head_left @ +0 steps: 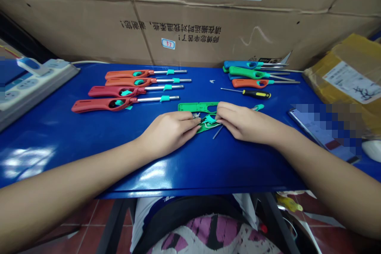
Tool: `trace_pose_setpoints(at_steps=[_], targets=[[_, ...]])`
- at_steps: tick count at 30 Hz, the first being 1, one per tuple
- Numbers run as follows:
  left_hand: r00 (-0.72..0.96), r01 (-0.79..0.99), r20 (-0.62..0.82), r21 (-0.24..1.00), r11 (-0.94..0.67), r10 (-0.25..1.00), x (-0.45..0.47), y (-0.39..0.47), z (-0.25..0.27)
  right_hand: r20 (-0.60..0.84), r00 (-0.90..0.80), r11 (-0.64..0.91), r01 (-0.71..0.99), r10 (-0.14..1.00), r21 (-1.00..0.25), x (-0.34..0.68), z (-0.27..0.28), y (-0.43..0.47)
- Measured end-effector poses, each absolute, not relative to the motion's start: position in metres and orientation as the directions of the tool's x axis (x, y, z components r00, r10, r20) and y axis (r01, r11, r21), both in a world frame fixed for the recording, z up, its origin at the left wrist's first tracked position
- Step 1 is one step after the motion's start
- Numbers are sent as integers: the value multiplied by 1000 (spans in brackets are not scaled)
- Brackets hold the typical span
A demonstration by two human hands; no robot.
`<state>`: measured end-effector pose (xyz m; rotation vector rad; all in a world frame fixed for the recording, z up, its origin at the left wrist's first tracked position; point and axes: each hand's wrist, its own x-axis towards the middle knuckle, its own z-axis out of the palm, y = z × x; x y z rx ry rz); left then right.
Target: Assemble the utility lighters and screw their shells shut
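Note:
An opened green utility lighter lies in two halves in front of me. One green shell half rests flat on the table, just beyond my fingers. In the nearer green shell half sit a teal trigger, a white wire and small dark parts. My left hand is closed in a pinch at its rear end, by a small metal piece. My right hand pinches its front beside the trigger; the fingers hide the exact contact. A thin grey rod sticks out below the right fingers, and a teal tip shows behind that hand.
Several red and orange lighters lie in a row at left. Blue, green and orange lighters are stacked back right, near a yellow-black screwdriver. A power strip, phone, taped package and cardboard box surround the blue table.

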<state>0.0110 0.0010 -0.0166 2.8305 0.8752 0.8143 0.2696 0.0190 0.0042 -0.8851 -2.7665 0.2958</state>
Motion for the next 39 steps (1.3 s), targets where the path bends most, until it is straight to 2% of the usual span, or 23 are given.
trace_pose_setpoints(at_steps=[5, 10, 18, 22, 28, 39], targets=[[699, 533, 448, 194, -823, 558, 10, 1, -17, 125, -758, 756, 594, 640, -275, 270, 6, 19], [712, 523, 437, 191, -830, 549, 10, 1, -17, 117, -759, 758, 599, 640, -259, 272, 7, 20], [747, 492, 437, 144, -859, 501, 10, 0, -15, 152, -803, 817, 570, 576, -90, 275, 7, 21], [758, 489, 428, 124, -863, 492, 10, -1, -14, 174, -810, 828, 535, 559, -171, 278, 8, 22], [776, 485, 405, 109, -868, 484, 11, 0, -14, 132, -797, 793, 540, 589, -280, 279, 9, 24], [762, 485, 394, 179, -856, 514, 10, 1, -14, 133, -769, 778, 602, 626, -180, 273, 6, 20]])
